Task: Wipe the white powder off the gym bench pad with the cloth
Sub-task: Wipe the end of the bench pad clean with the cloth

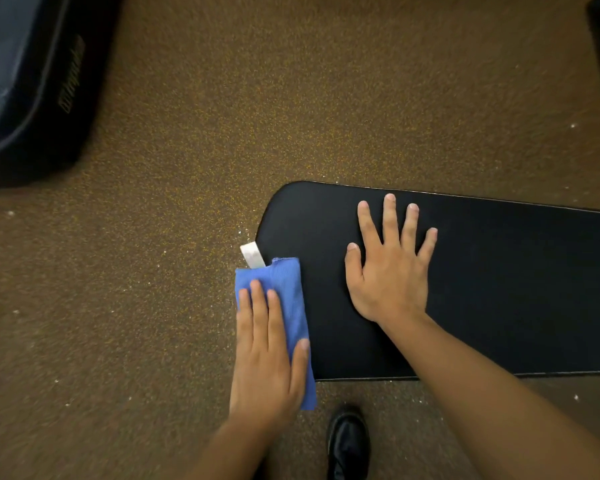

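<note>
The black gym bench pad [499, 289] runs from the centre to the right edge, with its rounded end at the left. No white powder shows on its dark surface. A folded blue cloth [288, 299] with a white tag lies over the pad's left end, partly hanging off the edge. My left hand [269, 355] presses flat on the cloth, fingers together. My right hand [390, 268] rests flat on the pad to the right of the cloth, fingers spread, holding nothing.
Brown speckled rubber floor [153, 289] surrounds the bench, with small white specks scattered near the pad's left end. A dark padded machine part [32, 91] fills the upper left corner. A black shoe [349, 441] stands below the pad.
</note>
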`<state>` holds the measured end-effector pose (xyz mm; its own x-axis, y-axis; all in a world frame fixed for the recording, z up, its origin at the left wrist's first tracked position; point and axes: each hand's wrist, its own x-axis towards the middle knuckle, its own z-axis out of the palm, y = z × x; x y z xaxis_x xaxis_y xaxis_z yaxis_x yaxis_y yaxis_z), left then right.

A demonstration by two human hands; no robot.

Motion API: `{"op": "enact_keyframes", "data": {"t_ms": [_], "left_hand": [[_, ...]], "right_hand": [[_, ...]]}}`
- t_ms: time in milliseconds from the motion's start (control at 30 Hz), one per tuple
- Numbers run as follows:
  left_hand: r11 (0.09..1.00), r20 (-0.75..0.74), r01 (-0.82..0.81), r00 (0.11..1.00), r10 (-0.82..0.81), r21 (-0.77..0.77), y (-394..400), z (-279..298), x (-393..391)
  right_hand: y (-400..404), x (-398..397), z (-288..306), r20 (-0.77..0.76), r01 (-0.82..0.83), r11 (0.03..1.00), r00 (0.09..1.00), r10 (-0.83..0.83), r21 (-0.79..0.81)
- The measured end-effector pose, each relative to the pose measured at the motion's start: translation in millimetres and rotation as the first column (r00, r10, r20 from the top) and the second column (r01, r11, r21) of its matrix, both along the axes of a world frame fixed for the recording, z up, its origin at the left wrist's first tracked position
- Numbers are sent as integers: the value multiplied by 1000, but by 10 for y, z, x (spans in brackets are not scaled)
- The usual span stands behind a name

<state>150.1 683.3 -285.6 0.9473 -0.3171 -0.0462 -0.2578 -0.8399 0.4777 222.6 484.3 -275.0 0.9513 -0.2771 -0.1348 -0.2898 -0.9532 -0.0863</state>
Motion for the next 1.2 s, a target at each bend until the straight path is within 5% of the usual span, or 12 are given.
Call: {"op": "enact_keyframes", "data": {"t_ms": [333, 600, 733, 867, 1200], "left_hand": [[975, -10, 60, 998, -59, 212, -446, 72, 1351], [958, 18, 130, 990, -139, 254, -412, 87, -6], [945, 30, 189, 979, -204, 267, -530, 64, 513], [972, -1, 43, 999, -44, 232, -608, 88, 1349], [966, 24, 50, 998, -58, 254, -601, 87, 124]], "right_hand": [[15, 8, -4, 11, -2, 1000, 1000, 2, 2], [7, 9, 2, -7, 3, 1000, 1000, -3, 7], [-7, 4, -2, 6, 6, 1000, 1000, -6, 18], [-14, 3, -9, 0, -9, 1000, 1000, 9, 17], [4, 10, -14, -3, -1, 1000, 1000, 1, 13]]}}
